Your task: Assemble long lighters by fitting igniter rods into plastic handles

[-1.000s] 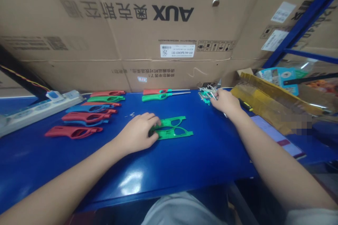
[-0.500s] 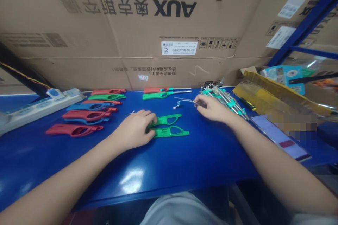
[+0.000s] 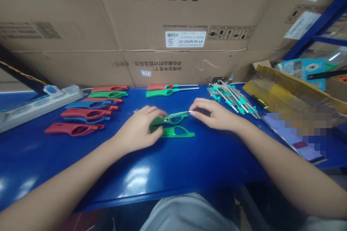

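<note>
Two green plastic shell halves lie side by side on the blue table, the far half (image 3: 177,119) and the near half (image 3: 180,132). My left hand (image 3: 144,124) is closed round their left ends, thumb on the near one and fingers over the far one. Between its fingertips my right hand (image 3: 210,113) pinches a thin wired part (image 3: 177,114), whose pale wires lie over the far half. The inner ends of both shells are hidden under my left hand.
Red, green and blue lighter shells (image 3: 74,129) line the left, beside a white power strip (image 3: 40,106). Two lighters with metal rods (image 3: 162,93) lie at the back. Metal rods with teal parts (image 3: 234,97), a screwdriver (image 3: 259,101) and a phone (image 3: 290,139) are on the right.
My right hand has moved left and slightly nearer, bringing the wired part from above the table to the far green half. My left hand still holds the shells. The view has shifted slightly.
</note>
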Tool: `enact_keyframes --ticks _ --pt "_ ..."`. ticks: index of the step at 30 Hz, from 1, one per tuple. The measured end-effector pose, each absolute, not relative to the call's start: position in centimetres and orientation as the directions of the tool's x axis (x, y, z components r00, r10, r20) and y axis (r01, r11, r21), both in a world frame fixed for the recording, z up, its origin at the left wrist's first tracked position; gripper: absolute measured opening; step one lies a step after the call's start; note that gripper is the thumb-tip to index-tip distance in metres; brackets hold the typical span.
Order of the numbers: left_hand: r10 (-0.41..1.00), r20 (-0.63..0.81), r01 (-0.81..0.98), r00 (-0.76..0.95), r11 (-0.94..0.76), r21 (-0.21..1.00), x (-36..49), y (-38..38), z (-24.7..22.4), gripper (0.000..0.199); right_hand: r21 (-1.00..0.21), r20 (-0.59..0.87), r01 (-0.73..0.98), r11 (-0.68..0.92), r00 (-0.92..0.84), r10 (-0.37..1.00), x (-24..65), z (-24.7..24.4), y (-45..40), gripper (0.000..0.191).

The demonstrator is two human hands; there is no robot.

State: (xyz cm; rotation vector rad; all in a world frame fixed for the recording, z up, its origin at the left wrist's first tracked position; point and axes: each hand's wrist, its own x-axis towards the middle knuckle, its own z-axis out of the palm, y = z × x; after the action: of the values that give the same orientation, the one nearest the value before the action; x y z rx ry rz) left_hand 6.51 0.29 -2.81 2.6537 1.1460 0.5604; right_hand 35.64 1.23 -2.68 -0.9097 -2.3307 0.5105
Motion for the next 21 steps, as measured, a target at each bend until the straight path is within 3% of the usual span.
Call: enact_keyframes --ticks 5,11,14,21 --pt "0.753 0.255 0.509 0.607 -0.614 0.603 7.2 0.1 -3.3 0.025 -0.552 0.364 0.469 0.689 -0.609 0.705 35.2 -2.2 0.4 0.013" --pt "0.830 0.040 0.434 0.556 -0.331 0.838 7.4 0.2 -3.2 0.028 -0.564 0.314 0.488 0.666 -0.619 0.720 35.2 -1.9 0.1 0.010" --pt "0.835 -0.008 0.390 0.550 -0.248 0.887 7.2 0.4 -2.9 0.027 -0.574 0.265 0.513 0.638 -0.621 0.738 35.3 -1.8 0.1 0.012" --pt "0.850 0.001 0.384 0.527 -0.239 0.892 7.1 0.8 -2.7 0.033 -0.563 0.233 0.519 0.643 -0.647 0.726 35.5 -1.1 -0.3 0.013"
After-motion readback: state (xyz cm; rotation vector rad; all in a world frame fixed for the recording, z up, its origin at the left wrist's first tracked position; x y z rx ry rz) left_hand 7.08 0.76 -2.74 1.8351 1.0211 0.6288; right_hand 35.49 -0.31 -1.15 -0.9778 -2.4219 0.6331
